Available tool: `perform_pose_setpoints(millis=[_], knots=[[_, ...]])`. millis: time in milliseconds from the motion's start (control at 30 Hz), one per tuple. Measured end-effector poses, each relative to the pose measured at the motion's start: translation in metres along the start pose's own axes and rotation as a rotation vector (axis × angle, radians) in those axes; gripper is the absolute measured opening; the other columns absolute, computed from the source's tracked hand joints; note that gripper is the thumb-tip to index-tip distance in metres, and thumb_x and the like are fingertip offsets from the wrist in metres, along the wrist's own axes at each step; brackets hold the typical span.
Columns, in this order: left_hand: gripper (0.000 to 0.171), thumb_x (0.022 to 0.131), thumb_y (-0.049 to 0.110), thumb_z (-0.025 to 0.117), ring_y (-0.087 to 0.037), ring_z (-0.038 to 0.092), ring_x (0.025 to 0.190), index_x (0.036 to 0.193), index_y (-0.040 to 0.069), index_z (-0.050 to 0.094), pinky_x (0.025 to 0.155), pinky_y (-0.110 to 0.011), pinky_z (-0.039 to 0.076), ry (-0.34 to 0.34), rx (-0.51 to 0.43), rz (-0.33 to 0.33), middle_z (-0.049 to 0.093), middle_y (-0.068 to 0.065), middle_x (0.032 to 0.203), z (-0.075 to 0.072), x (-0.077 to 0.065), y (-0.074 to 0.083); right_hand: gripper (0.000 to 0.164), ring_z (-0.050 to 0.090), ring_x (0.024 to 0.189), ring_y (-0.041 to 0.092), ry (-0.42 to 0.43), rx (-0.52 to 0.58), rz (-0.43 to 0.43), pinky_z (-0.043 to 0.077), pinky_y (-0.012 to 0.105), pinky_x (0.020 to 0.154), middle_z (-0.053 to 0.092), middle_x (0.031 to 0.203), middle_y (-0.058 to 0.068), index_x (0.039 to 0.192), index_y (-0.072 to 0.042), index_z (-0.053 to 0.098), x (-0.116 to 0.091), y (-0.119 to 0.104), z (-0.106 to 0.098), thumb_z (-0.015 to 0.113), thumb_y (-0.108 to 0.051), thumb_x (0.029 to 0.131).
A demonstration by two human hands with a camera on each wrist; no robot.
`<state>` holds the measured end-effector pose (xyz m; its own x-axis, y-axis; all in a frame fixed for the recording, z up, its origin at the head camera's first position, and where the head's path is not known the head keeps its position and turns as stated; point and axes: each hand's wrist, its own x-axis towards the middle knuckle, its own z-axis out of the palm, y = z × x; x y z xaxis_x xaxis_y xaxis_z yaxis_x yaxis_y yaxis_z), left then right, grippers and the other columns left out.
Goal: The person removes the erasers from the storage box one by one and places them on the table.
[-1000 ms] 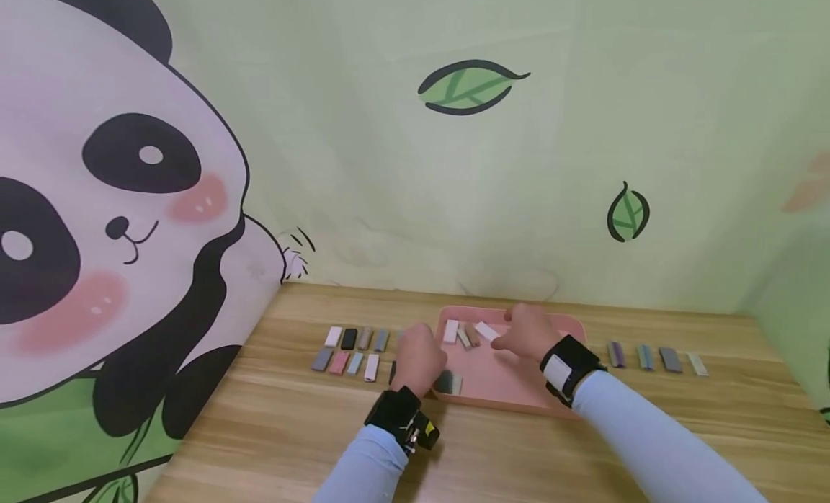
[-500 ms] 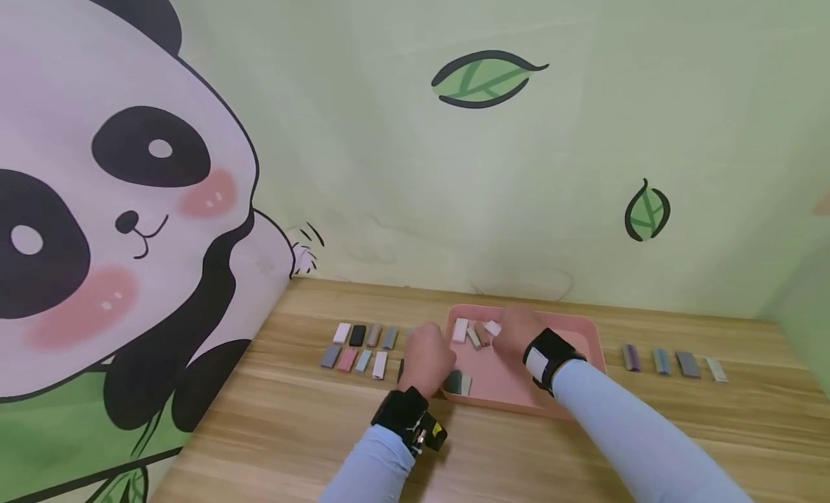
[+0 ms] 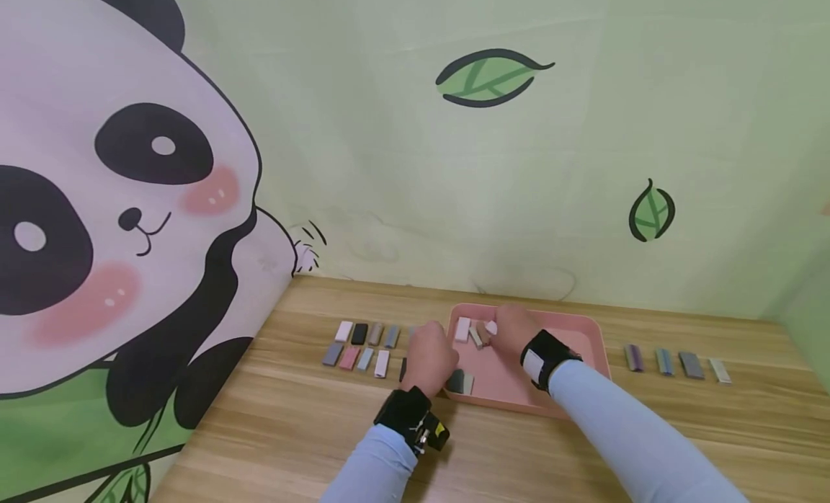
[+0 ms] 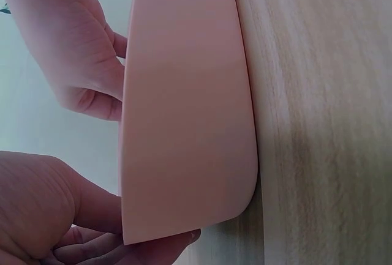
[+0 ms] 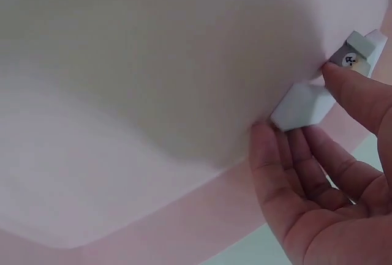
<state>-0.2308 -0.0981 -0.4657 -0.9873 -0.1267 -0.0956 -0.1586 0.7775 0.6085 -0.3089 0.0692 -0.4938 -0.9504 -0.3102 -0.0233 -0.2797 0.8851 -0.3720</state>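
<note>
A shallow pink tray (image 3: 496,380) lies on the wooden table in the head view. My left hand (image 3: 429,359) grips its left end; in the left wrist view the thumb reaches the rim and fingers curl under the corner. Inside the tray, at its back, my right hand (image 3: 515,331) holds a small white block (image 5: 301,107) between thumb and fingers. The thumb tip overlaps a grey block (image 5: 344,55) with a round mark in the right wrist view. Beside the hand lie a brown block (image 3: 482,334), a pale narrow block (image 3: 475,336) and another white block (image 3: 462,329).
Dark and pale grey pieces (image 3: 459,382) lie in the tray's front left corner. Left of the tray, two rows of small coloured blocks (image 3: 349,357) are laid out. Several more blocks (image 3: 691,365) line up on the right. A panda-printed cloth (image 3: 369,157) hangs behind.
My right hand has moved left inside the tray and closed in on the white block, now mostly covered. My left hand keeps its hold on the tray. The head view has shifted slightly.
</note>
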Motion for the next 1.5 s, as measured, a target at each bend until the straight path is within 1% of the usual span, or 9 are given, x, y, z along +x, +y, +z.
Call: perform_pose_setpoints(millis=[133, 233, 400, 533, 700, 967, 1167, 1233, 1500], knots=[[0.014, 0.080, 0.008, 0.065, -0.017, 0.049, 0.048, 0.068, 0.009, 0.058, 0.042, -0.025, 0.036, -0.002, -0.004, 0.000, 0.040, 0.000, 0.055, 0.001, -0.001, 0.001, 0.010, 0.051, 0.065, 0.019, -0.036, 0.016, 0.018, 0.040, 0.031, 0.061, 0.057, 0.072, 0.005, 0.083, -0.004, 0.064, -0.001, 0.000, -0.002, 0.067, -0.013, 0.080], [0.015, 0.080, 0.007, 0.065, -0.017, 0.049, 0.048, 0.067, 0.009, 0.058, 0.042, -0.025, 0.036, -0.007, -0.012, -0.004, 0.040, 0.000, 0.054, 0.000, -0.001, 0.002, 0.009, 0.050, 0.064, 0.020, -0.068, 0.022, 0.032, 0.040, 0.031, 0.059, 0.056, 0.070, 0.006, 0.084, -0.004, 0.064, -0.002, 0.001, -0.003, 0.068, -0.010, 0.079], [0.016, 0.080, 0.008, 0.066, -0.016, 0.049, 0.049, 0.066, 0.010, 0.058, 0.043, -0.025, 0.036, 0.006, 0.007, -0.001, 0.040, 0.001, 0.055, -0.001, -0.002, 0.004, 0.007, 0.051, 0.062, 0.020, -0.083, 0.017, 0.029, 0.039, 0.031, 0.057, 0.056, 0.067, 0.005, 0.077, -0.007, 0.064, -0.004, 0.003, -0.005, 0.069, -0.012, 0.078], [0.016, 0.080, 0.009, 0.067, -0.016, 0.048, 0.050, 0.066, 0.009, 0.059, 0.043, -0.025, 0.036, 0.014, 0.025, 0.001, 0.040, 0.001, 0.055, -0.001, -0.003, 0.005, 0.013, 0.051, 0.063, 0.020, -0.094, 0.012, 0.020, 0.039, 0.031, 0.058, 0.057, 0.067, 0.005, 0.075, -0.008, 0.064, -0.013, 0.004, -0.011, 0.070, -0.018, 0.080], [0.014, 0.080, 0.009, 0.067, -0.017, 0.049, 0.050, 0.068, 0.009, 0.059, 0.043, -0.025, 0.036, 0.010, 0.016, -0.006, 0.041, 0.000, 0.055, 0.000, -0.003, 0.007, 0.015, 0.052, 0.067, 0.022, -0.132, 0.084, 0.067, 0.040, 0.032, 0.060, 0.057, 0.072, 0.006, 0.082, -0.007, 0.063, -0.030, 0.004, -0.027, 0.071, -0.019, 0.080], [0.016, 0.080, 0.008, 0.065, -0.016, 0.048, 0.050, 0.066, 0.010, 0.058, 0.043, -0.025, 0.035, 0.012, 0.012, 0.010, 0.039, 0.002, 0.055, 0.001, -0.001, 0.003, 0.017, 0.049, 0.061, 0.018, -0.054, 0.128, 0.044, 0.038, 0.028, 0.054, 0.054, 0.067, 0.004, 0.077, -0.006, 0.064, -0.051, 0.016, -0.061, 0.074, -0.019, 0.077], [0.015, 0.080, 0.005, 0.063, -0.017, 0.049, 0.049, 0.066, 0.008, 0.059, 0.042, -0.026, 0.035, 0.031, 0.009, 0.013, 0.042, 0.001, 0.055, -0.001, -0.001, 0.001, 0.022, 0.052, 0.066, 0.019, -0.004, 0.169, 0.040, 0.043, 0.028, 0.061, 0.062, 0.078, 0.009, 0.089, 0.000, 0.066, -0.062, 0.037, -0.085, 0.072, -0.017, 0.078], [0.013, 0.080, 0.005, 0.063, -0.017, 0.049, 0.051, 0.067, 0.008, 0.060, 0.043, -0.026, 0.036, 0.031, 0.004, 0.008, 0.044, 0.000, 0.056, -0.001, -0.001, 0.002, 0.023, 0.053, 0.067, 0.020, 0.020, 0.165, 0.045, 0.045, 0.028, 0.061, 0.064, 0.080, 0.011, 0.089, 0.002, 0.067, -0.067, 0.047, -0.096, 0.073, -0.017, 0.077], [0.007, 0.080, 0.006, 0.064, -0.018, 0.052, 0.056, 0.074, 0.007, 0.061, 0.046, -0.026, 0.039, 0.019, 0.016, -0.023, 0.052, -0.004, 0.062, 0.004, 0.000, 0.007, 0.033, 0.060, 0.075, 0.025, 0.118, 0.122, 0.143, 0.049, 0.035, 0.065, 0.067, 0.089, 0.019, 0.094, 0.007, 0.067, -0.100, 0.107, -0.137, 0.070, -0.022, 0.079]])
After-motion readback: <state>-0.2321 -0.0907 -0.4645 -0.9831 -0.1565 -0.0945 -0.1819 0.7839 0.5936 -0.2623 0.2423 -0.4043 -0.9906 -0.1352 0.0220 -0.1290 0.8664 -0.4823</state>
